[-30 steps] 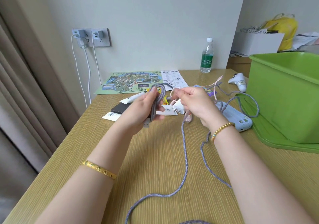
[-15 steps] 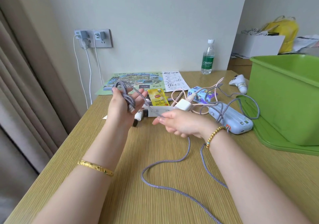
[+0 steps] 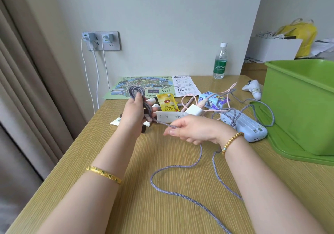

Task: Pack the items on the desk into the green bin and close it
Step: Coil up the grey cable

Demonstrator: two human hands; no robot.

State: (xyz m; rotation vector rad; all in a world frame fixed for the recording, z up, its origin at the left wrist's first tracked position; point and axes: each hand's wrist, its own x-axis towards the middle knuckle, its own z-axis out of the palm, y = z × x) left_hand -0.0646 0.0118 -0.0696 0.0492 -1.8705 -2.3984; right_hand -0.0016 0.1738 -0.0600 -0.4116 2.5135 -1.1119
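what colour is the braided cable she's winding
Greyish-purple braided cable, clearest in the head view, coiled in her left hand.

The bin (image 3: pixel 305 107) is cut off by the right edge; its interior is not visible. The left hand (image 3: pixel 132 115) hides part of the coiled cable (image 3: pixel 136 91). The cable's loose end leaves the bottom edge. Print on the leaflet (image 3: pixel 186 85) is illegible.
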